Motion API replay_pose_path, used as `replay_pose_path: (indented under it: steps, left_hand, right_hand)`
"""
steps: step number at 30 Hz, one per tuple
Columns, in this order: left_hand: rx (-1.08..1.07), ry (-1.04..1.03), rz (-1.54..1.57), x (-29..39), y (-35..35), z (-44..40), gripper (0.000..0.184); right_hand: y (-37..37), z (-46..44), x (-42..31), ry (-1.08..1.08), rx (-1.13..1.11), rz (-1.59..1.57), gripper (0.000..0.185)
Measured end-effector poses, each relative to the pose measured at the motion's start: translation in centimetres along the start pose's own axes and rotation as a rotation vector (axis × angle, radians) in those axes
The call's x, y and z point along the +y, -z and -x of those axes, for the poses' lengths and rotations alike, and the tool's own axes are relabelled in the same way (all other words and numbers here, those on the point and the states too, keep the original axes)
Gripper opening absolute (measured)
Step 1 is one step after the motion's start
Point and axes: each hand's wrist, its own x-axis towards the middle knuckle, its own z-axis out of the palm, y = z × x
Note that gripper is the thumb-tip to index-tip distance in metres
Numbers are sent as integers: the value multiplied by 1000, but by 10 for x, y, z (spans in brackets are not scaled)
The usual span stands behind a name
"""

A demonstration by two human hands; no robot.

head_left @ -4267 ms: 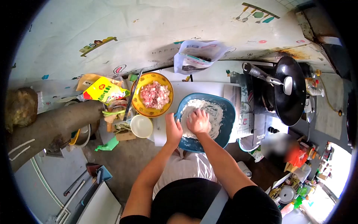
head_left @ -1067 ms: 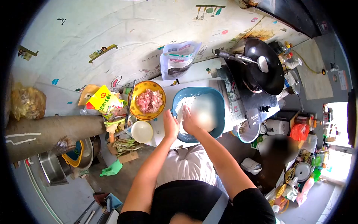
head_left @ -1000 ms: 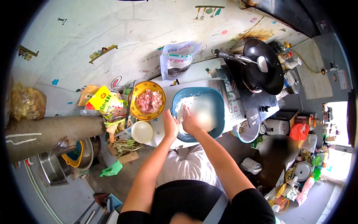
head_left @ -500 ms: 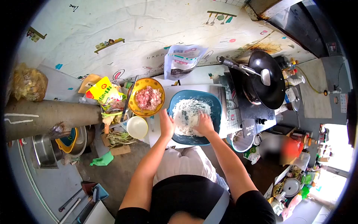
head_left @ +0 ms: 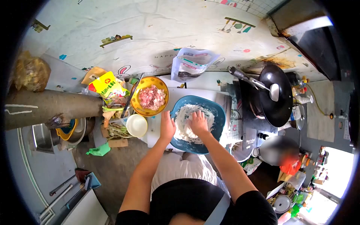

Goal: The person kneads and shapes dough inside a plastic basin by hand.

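A blue basin (head_left: 216, 110) with white flour or dough (head_left: 184, 123) in it stands on the counter before me. My right hand (head_left: 198, 123) is inside, its fingers spread on the white mass. At the basin's left rim is my left hand (head_left: 167, 126), upright along the edge, fingers extended and holding nothing. To the left stands a yellow bowl (head_left: 135, 107) of chopped pinkish meat (head_left: 152, 98), with a dark stick-like utensil (head_left: 132, 95) at its left side. Below that bowl is an empty white bowl (head_left: 137, 125).
A black wok (head_left: 277, 105) with a metal spatula (head_left: 274, 92) sits on the stove at right. Behind the basin stands a clear pouch (head_left: 193, 63). A yellow seasoning bag (head_left: 108, 85) and vegetables (head_left: 118, 131) lie left. A thick pipe (head_left: 75, 107) crosses the far left.
My right hand has shifted from the basin's right part toward its middle and remains on the white mass. My left hand stays at the rim. The whole view has tilted a little.
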Motion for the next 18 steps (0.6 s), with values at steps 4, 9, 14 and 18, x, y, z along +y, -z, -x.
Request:
replay_pose_path:
  steps: [4, 9, 14, 18]
  left_hand:
    - [14, -20, 0, 0, 1, -3, 43]
    - [-19, -26, 42, 6, 7, -4, 39]
    - [-33, -4, 54, 8, 8, -4, 39]
    - [9, -18, 41, 6, 3, -1, 40]
  right_hand:
    - [-22, -4, -2, 11, 147, 148, 37]
    - [-29, -15, 14, 158, 269, 52, 23]
    - [-25, -24, 13, 123, 198, 67, 22]
    - [-19, -29, 19, 122, 257, -120, 27]
